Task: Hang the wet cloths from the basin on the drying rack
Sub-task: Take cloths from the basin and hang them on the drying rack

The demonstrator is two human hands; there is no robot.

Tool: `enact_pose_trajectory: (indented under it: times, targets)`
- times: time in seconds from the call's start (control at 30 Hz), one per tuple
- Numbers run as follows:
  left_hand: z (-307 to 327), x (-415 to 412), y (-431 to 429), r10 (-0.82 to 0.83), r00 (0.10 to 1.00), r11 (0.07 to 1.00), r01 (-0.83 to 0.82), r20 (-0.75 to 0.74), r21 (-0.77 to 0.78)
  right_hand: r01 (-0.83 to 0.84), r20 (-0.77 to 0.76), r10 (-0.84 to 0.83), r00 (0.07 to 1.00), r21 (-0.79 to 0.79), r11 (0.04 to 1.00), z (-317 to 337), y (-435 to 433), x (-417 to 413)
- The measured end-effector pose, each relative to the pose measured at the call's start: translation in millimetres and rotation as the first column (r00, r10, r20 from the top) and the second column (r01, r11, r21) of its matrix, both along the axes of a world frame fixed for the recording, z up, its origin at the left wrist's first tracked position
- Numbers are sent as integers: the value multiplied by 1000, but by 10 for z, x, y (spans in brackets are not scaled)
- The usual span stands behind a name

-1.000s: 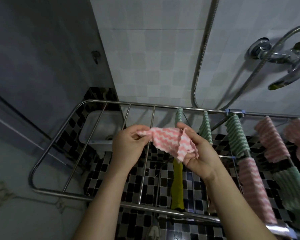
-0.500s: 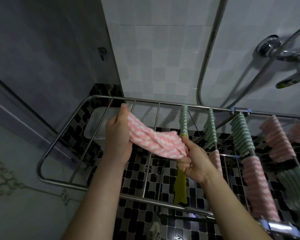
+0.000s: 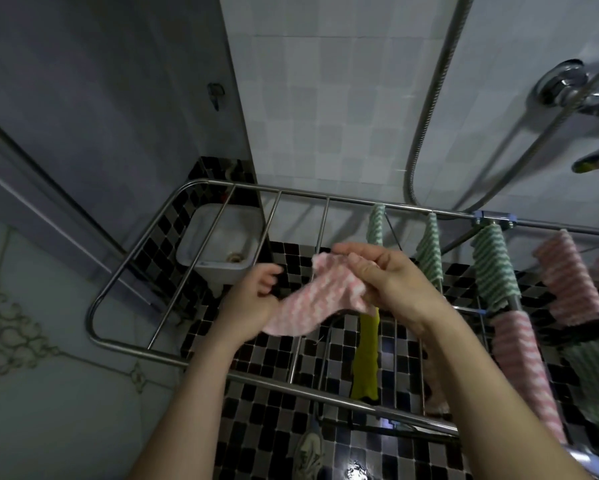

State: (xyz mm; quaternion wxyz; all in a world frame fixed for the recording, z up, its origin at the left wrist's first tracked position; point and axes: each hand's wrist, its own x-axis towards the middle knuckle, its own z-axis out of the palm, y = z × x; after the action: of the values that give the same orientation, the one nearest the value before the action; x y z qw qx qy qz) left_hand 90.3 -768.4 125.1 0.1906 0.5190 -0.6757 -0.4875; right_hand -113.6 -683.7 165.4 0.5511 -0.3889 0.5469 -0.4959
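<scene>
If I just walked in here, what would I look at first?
Probably the pink cloth, held between the left hand and right hand in the middle, above the drying rack. Next, the striped green cloths hanging on the rack's right side.

left hand (image 3: 251, 299) and right hand (image 3: 393, 287) pinch the cloth (image 3: 313, 301).

You hold the pink-and-white striped cloth (image 3: 312, 299) crumpled above the bare left rails of the steel drying rack (image 3: 301, 194), right hand (image 3: 391, 282) pinching its far end, left hand (image 3: 253, 299) gripping its near end; green cloths (image 3: 492, 265) and pink cloths (image 3: 568, 278) drape rails at right.
</scene>
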Motion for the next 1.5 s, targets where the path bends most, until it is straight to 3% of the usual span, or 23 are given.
enact_pose_trajectory:
  times: [0.07, 0.1, 0.2, 0.37, 0.53, 0.6, 0.67, 0.73, 0.8, 0.87, 0.93, 1.0, 1.1, 1.2, 1.27, 1.33, 1.43, 1.5]
  targets:
    - [30, -93, 91, -275, 949, 959, 282, -151, 25, -119, -111, 117, 987, -13, 993, 118, -34, 2]
    - [52, -138, 139, -338, 907, 927, 367, -252, 74, -174, -118, 171, 978, -18, 985, 171, -42, 14]
    - [37, -212, 205, -254, 824, 849, 441, -507, 291, -293, -74, 289, 954, -44, 955, 306, -6, -15]
    - [-139, -222, 238, -115, 793, 818, 417, -598, 396, -448, -105, 440, 892, -83, 890, 398, 83, -74]
    - [-243, -136, 328, 98, 850, 777, 260, -518, 573, -379, -1, 380, 925, -66, 923, 252, 104, -87]
    - [-257, -63, 328, 95, 818, 785, 289, -567, 548, -365, -33, 364, 931, -46, 930, 215, 136, -100]
    - [-217, -3, 314, 61, 808, 828, 287, -586, 482, -351, -179, 342, 923, -21, 936, 182, 171, -96]
    - [-154, 60, 280, -2, 871, 914, 201, -491, 354, -297, -417, 293, 861, 56, 953, 129, 191, -70]
    - [-86, 159, 231, -110, 947, 982, 149, -300, 111, -246, -615, 275, 739, 133, 960, 43, 195, -35]
    - [-15, 271, 193, -128, 978, 990, 117, -163, -78, -237, -747, 264, 611, 145, 960, -27, 206, -1]
    - [84, 353, 183, -95, 986, 983, 71, -137, -168, -238, -777, 251, 578, 134, 962, -50, 251, 16]
    - [170, 399, 202, -77, 980, 978, 38, -182, -206, -265, -695, 262, 670, 106, 958, -44, 306, 33]
    - [253, 416, 217, -24, 956, 988, -22, -291, -152, -277, -297, 278, 914, 44, 960, 5, 378, 50]
    - [148, 344, 108, 26, 971, 994, -50, -238, -93, -198, -81, 207, 975, 107, 974, -163, 326, 71]
    - [-77, 232, -38, 99, 982, 993, -107, -160, -43, -99, -94, 125, 988, 247, 964, -412, 204, 126]
    - [-328, 94, -157, 133, 986, 991, -135, -98, -14, 33, -249, 58, 967, 344, 939, -685, 60, 198]
    - [-603, -73, -263, 159, 983, 984, -151, -88, 95, 171, -489, 35, 872, 370, 913, -983, -112, 279]
    - [-692, -89, -313, 140, 984, 971, -114, -111, 211, 195, -568, 77, 819, 403, 894, -1067, -188, 312]
